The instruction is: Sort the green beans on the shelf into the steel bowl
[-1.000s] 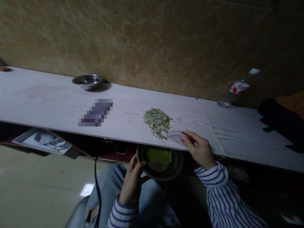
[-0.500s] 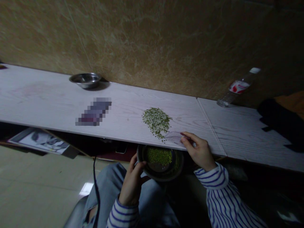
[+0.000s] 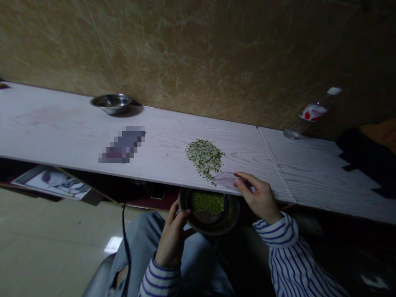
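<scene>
My left hand (image 3: 175,231) grips the left rim of a metal bowl (image 3: 213,227), held just below the counter's front edge. Green beans (image 3: 208,202), apparently mung beans, lie in that bowl. Between the thumb and fingers of my right hand (image 3: 258,196) is a clear plastic protractor (image 3: 225,180), flat on the counter near the edge. Its curved side points left, at the lower tip of a pile of white grains mixed with green beans (image 3: 204,156). A few loose beans sit beside the protractor.
The pale wooden counter (image 3: 163,123) runs along a marbled wall. A steel bowl (image 3: 111,104) and a pixelated flat object (image 3: 125,144) are to the left. A plastic bottle (image 3: 309,113) stands at the right, near dark cloth (image 3: 365,159). A phone (image 3: 158,192) lies on the shelf below.
Almost nothing differs. The view has shifted very slightly; both hands, the bowl and the protractor keep nearly the same places.
</scene>
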Motion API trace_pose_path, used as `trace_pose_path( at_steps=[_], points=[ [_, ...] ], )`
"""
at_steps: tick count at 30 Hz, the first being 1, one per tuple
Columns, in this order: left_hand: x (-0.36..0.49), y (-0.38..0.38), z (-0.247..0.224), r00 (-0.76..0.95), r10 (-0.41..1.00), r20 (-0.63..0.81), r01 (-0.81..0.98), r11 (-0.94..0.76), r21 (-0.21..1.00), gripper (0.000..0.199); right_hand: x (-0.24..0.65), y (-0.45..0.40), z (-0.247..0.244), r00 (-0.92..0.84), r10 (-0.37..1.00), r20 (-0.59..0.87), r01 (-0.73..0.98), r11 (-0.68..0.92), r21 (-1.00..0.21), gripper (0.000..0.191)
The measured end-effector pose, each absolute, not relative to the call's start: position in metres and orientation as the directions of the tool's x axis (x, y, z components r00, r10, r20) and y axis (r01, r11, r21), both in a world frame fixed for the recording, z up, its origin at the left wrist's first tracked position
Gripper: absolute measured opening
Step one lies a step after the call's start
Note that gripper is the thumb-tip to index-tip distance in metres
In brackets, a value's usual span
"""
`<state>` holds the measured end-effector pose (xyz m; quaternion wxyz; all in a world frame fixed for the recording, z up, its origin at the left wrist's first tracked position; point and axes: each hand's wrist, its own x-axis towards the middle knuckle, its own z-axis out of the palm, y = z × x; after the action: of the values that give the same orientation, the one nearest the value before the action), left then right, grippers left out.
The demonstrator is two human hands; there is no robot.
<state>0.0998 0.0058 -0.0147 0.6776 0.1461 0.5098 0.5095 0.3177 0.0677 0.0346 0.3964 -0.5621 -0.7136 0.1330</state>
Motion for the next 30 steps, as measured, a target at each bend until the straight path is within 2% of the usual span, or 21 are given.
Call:
trace_pose_path(
  at_steps=[10, 16, 23, 30],
  points=[
    [0.099, 0.006, -0.013, -0.033, 0.845, -0.534, -0.547, 0.432, 0.717, 0.057, 0.309, 0.06, 0.035, -0.113, 0.904, 0.413, 0.682, 0.373, -0.629, 0.024],
    [0.099, 0.006, -0.014, -0.052, 0.842, -0.537, -0.539, 0.429, 0.725, 0.053, 0.313, 0.059, 0.033, -0.011, 0.895, 0.446, 0.701, 0.325, -0.635, 0.025],
    [0.098, 0.006, -0.016, -0.045, 0.833, -0.552, -0.55, 0.441, 0.71, 0.056, 0.306, 0.062, 0.031, -0.058, 0.892, 0.449, 0.727, 0.346, -0.593, 0.024],
    [0.097, 0.007, -0.016, -0.022, 0.836, -0.548, -0.557, 0.445, 0.702, 0.056, 0.306, 0.073, 0.032, -0.004, 0.888, 0.46, 0.734, 0.315, -0.602, 0.024]
  ],
)
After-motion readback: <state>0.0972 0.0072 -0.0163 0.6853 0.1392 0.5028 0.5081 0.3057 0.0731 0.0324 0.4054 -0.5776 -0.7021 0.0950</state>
